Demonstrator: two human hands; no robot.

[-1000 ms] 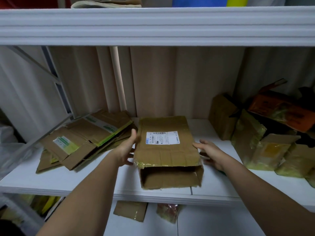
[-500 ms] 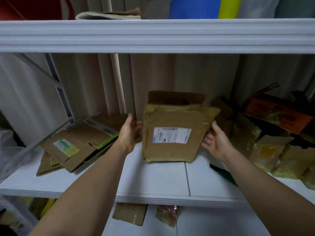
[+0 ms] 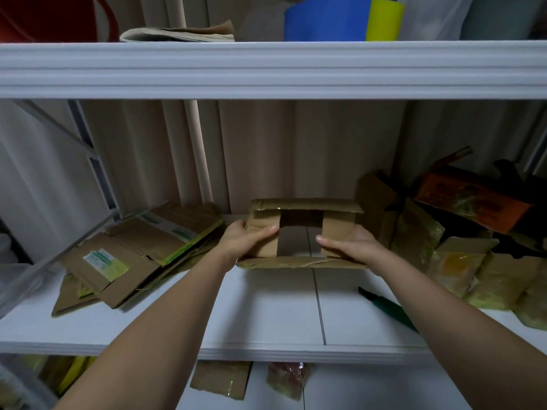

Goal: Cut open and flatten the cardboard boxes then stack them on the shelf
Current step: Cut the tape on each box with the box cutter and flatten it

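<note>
A storage room or stockroom, by the look of it. White shelves [image 3: 266, 321] carry flattened cardboard [image 3: 142, 250] and taped parcels [image 3: 461, 261]. Corrugated wall panels [image 3: 296, 149] stand behind.

2 hands show: the left hand [image 3: 247, 240] at 9 o'clock and the right hand [image 3: 350, 243] at 3 o'clock of 1 open cardboard box [image 3: 302, 230] held over the white shelf [image 3: 266, 315]. At 8 o'clock of the box lies 1 pile of flattened cardboard [image 3: 139, 255], perhaps 4 or 5 sheets, too overlapped to count surely. 1 green-handled cutter [image 3: 387, 309] lies at 5 o'clock, and at 3 o'clock stands 1 cluster of unflattened boxes [image 3: 461, 232], at least 5.
</note>
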